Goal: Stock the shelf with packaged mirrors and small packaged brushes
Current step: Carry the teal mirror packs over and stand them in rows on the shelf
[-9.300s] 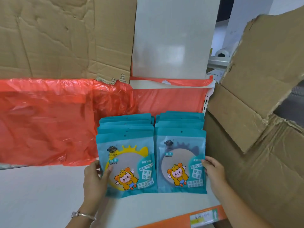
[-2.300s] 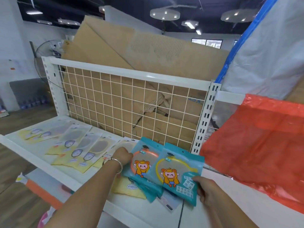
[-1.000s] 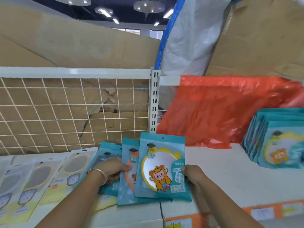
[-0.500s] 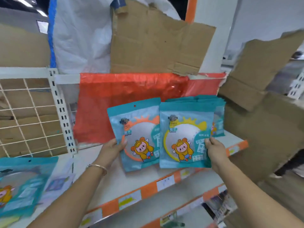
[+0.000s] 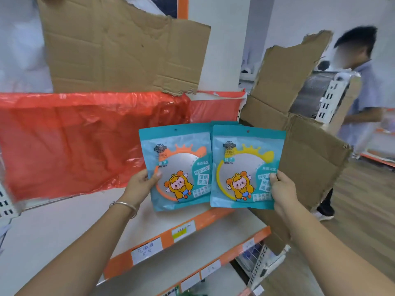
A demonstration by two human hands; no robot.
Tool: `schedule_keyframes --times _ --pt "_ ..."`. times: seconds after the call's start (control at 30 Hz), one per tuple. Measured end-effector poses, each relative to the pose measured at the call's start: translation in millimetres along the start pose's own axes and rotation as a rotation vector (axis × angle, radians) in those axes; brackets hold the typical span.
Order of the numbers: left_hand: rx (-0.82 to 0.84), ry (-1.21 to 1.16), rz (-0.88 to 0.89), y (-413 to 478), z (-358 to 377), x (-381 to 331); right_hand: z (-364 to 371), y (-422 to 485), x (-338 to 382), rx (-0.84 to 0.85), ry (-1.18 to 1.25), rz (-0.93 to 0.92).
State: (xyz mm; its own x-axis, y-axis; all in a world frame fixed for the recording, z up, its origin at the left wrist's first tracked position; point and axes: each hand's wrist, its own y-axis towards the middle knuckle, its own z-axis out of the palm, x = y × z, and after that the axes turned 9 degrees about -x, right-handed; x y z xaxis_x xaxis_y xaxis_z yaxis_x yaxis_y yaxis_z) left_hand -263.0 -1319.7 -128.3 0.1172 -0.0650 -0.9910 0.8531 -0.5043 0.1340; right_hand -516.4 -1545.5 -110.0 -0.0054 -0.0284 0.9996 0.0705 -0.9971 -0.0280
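L hand (image 5: 140,184) pinches orange mirror pack (image 5: 181,163); R hand (image 5: 282,190), yellow mirror pack (image 5: 243,167).

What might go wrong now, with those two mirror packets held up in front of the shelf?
1. The left hand and the right hand each pinch a packet by one edge only: the orange-rimmed packet or the yellow-rimmed packet might slip and the mirror crack.
2. The torn cardboard stands close beside the right hand; a nudge might tip it toward the person behind it.
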Motion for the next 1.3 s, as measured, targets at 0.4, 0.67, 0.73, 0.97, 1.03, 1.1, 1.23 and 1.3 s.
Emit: schedule_keyframes --times 0.4,0.67,0.73,0.97,1.03,1.1,1.23,1.3 --pt "-0.114 0.040 -0.017 76 53 46 43 119 -18 0.033 -0.005 0.045" --pt "-0.161 0.099 -0.044 93 82 76 74 188 -43 0.061 -0.041 0.122" --pt "-0.212 0.037 -0.052 88 95 85 82 202 -51 0.082 -0.065 0.132" --pt "-0.364 -0.097 -0.085 84 119 100 115 243 -71 0.201 -0.090 0.170" --pt "-0.433 -0.053 -0.053 82 125 100 122 249 -74 0.226 -0.104 0.167" --pt "-0.525 0.038 0.003 81 131 101 127 254 -79 0.218 -0.107 0.158" --pt "-0.660 0.170 0.036 88 132 111 130 260 -85 0.208 -0.089 0.178" --pt "-0.671 0.244 0.029 89 130 116 129 262 -86 0.188 -0.068 0.167"
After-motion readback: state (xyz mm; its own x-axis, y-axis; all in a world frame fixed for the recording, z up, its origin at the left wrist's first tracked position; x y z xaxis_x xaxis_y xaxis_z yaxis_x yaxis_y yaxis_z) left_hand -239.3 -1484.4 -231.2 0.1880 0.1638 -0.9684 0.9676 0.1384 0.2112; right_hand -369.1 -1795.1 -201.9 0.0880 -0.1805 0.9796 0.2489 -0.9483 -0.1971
